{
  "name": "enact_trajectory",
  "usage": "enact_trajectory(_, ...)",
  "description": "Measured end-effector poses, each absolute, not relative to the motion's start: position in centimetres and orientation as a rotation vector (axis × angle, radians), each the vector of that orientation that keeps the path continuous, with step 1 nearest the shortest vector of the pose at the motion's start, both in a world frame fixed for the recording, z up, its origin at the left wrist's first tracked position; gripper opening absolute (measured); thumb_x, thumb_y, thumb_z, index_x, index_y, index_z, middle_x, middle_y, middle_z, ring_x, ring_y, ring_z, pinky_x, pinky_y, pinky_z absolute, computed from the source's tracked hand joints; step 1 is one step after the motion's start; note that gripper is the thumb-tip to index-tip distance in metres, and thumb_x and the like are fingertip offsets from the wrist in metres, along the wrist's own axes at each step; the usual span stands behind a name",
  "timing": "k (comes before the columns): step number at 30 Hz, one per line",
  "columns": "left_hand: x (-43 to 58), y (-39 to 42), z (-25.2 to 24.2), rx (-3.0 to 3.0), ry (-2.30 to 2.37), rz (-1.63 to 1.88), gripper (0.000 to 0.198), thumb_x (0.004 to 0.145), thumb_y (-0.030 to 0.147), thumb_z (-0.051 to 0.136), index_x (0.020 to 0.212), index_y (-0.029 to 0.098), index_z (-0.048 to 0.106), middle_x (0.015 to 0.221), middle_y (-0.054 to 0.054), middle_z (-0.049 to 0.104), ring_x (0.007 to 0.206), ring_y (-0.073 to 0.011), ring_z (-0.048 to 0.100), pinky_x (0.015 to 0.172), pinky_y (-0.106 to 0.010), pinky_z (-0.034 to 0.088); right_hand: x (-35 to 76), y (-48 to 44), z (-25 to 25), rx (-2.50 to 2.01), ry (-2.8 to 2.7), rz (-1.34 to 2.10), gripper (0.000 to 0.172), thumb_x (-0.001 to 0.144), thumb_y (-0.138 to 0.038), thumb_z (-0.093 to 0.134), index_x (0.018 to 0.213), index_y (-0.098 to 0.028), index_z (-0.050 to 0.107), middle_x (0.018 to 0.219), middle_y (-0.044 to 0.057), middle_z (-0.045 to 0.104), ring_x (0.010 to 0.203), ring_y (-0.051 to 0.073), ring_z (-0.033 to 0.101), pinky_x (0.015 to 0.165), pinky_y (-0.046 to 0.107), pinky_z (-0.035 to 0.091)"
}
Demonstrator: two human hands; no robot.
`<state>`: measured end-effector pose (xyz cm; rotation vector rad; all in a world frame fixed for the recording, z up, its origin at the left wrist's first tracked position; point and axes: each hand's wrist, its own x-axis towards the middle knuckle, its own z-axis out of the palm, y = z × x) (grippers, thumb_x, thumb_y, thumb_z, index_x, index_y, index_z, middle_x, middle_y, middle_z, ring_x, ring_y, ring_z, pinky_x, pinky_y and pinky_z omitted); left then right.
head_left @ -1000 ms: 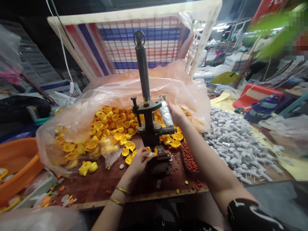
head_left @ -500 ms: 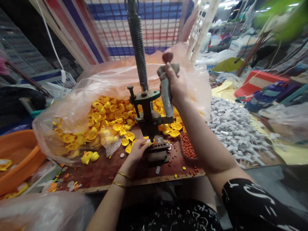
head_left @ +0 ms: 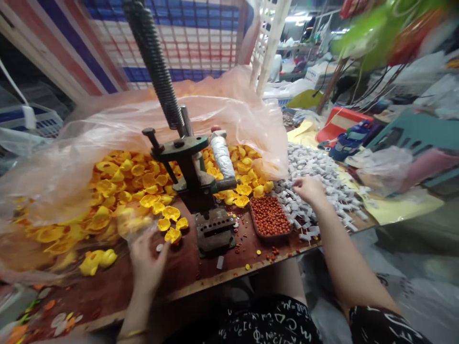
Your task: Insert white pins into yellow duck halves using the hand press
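Observation:
My left hand (head_left: 146,260) hovers over the table left of the hand press (head_left: 193,177), its thumb and fingers apart. Just beyond its fingertips are loose yellow plastic shells (head_left: 172,235), and a small white disc (head_left: 159,247) lies between thumb and fingers. My right hand (head_left: 311,190) is at the near-left part of a heap of small light grey parts with thin wires (head_left: 315,165). Its fingers are curled together at the heap; whatever they pinch is too small to make out. The press's wrapped lever handle (head_left: 223,155) stands free of both hands.
A tray of reddish-brown beads (head_left: 270,217) sits right of the press. Behind it, a large clear bag (head_left: 229,110) spills a pile of yellow shells (head_left: 125,177). A joined yellow duck-like piece (head_left: 97,261) lies at left. A blue bottle (head_left: 349,138) stands at the far right.
My right hand has let go of the lever handle and moved right to the grey parts. My left hand has left the press's base and moved left. The view has turned rightward.

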<state>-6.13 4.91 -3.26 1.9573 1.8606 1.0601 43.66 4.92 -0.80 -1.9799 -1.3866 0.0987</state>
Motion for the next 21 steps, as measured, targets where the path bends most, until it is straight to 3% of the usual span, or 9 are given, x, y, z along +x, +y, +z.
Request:
enact_trajectory(3, -4.5, 5.7, -4.6, 2.049, 2.079, 0.715, 0.022, 0.081, 0.032, 0.056, 0.094, 0.020, 0.069, 0.111, -0.013, 0.060, 0.108, -0.0333, 0.053, 0.095, -0.056, 0.034, 42.2, 5.8, -3.2, -2.195, -1.427, 0.097, 0.012, 0.063, -0.010, 0.071, 0.056, -0.017, 0.065, 0.071, 0.010, 0.058, 0.093, 0.032, 0.055, 0.083, 0.055, 0.035)
enact_trajectory(5, -4.0, 6.0, -5.1, 2.094, 2.103, 0.633, 0.021, 0.082, 0.032, 0.054, 0.093, 0.021, 0.069, 0.111, -0.012, 0.060, 0.108, -0.0319, 0.054, 0.096, -0.056, 0.033, 41.7, 6.2, -3.9, -2.234, -1.473, 0.110, 0.013, 0.059, -0.007, 0.073, 0.062, -0.018, 0.068, 0.079, 0.011, 0.059, 0.096, 0.034, 0.054, 0.084, 0.055, 0.035)
enact_trajectory(9, -4.1, 4.8, -5.1, 2.067, 1.901, 0.960, 0.025, 0.077, 0.042, 0.060, 0.082, 0.019, 0.066, 0.112, -0.011, 0.054, 0.110, -0.0299, 0.054, 0.095, -0.047, 0.040, 42.4, 5.6, -3.1, -2.188, -1.523, 0.116, 0.010, 0.066, -0.012, 0.072, 0.068, -0.021, 0.067, 0.087, 0.012, 0.061, 0.098, 0.033, 0.055, 0.085, 0.050, 0.040)
enact_trajectory(12, -3.1, 2.9, -4.6, 2.024, 1.739, 1.205, 0.028, 0.074, 0.046, 0.065, 0.083, 0.019, 0.061, 0.107, -0.010, 0.053, 0.107, -0.0282, 0.054, 0.093, -0.042, 0.044, 40.6, 4.7, -1.7, -1.924, -1.410, 0.217, 0.006, 0.077, -0.025, 0.066, 0.072, -0.022, 0.063, 0.083, 0.008, 0.063, 0.085, 0.025, 0.059, 0.080, 0.041, 0.045)
enact_trajectory(14, -1.6, 1.8, -4.4, 2.035, 1.668, 1.281, 0.032, 0.072, 0.044, 0.069, 0.090, 0.020, 0.058, 0.104, -0.009, 0.054, 0.102, -0.0264, 0.055, 0.090, -0.040, 0.046, 37.0, 3.8, -1.1, -1.605, -1.239, 0.536, 0.012, 0.077, -0.034, 0.067, 0.082, -0.023, 0.063, 0.078, 0.006, 0.066, 0.074, 0.021, 0.061, 0.072, 0.036, 0.048)
enact_trajectory(17, 0.8, 0.9, -4.3, 2.075, 1.548, 1.324, 0.033, 0.073, 0.036, 0.072, 0.096, 0.021, 0.054, 0.098, -0.006, 0.053, 0.094, -0.0228, 0.057, 0.084, -0.037, 0.049, 29.1, 2.1, -0.9, -1.161, -0.952, 1.261, 0.038, 0.072, -0.043, 0.071, 0.101, -0.023, 0.058, 0.074, 0.002, 0.068, 0.059, 0.015, 0.061, 0.056, 0.027, 0.048)
enact_trajectory(21, 2.3, 0.2, -4.3, 2.147, 1.439, 1.278, 0.025, 0.080, 0.020, 0.063, 0.103, 0.021, 0.053, 0.104, -0.007, 0.050, 0.099, -0.0219, 0.057, 0.086, -0.037, 0.049, 20.2, -0.5, -1.9, -0.870, -0.659, 1.807, 0.042, 0.067, -0.043, 0.076, 0.093, -0.020, 0.054, 0.068, 0.001, 0.069, 0.052, 0.011, 0.060, 0.049, 0.021, 0.046)
